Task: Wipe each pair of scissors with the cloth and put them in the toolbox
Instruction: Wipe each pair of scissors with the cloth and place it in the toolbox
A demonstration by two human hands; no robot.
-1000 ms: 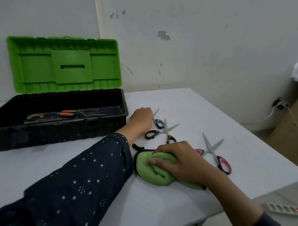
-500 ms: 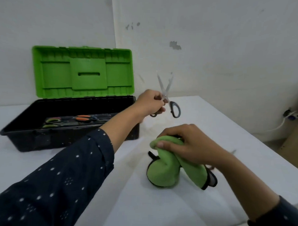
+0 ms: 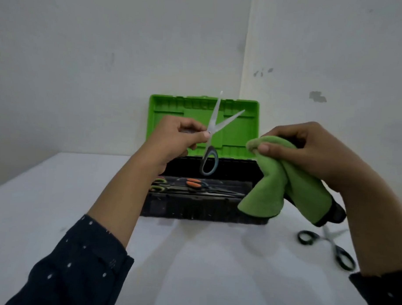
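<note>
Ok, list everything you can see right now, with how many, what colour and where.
toolbox: 1, black base, green lid open, back centre of the table
green-handled scissors: 1 pair, in the toolbox base, left
orange-handled scissors: 1 pair, in the toolbox base, middle
held scissors: 1 pair, grey handles, blades open, raised before the lid
black-handled scissors: 1 pair, on the table, right of the toolbox
cloth: 1, green, hanging from the right hand
table: 1, white
wall: pale grey, behind
left hand: pinches the held scissors
right hand: grips the cloth
sleeves: 2, dark blue, white dots
</note>
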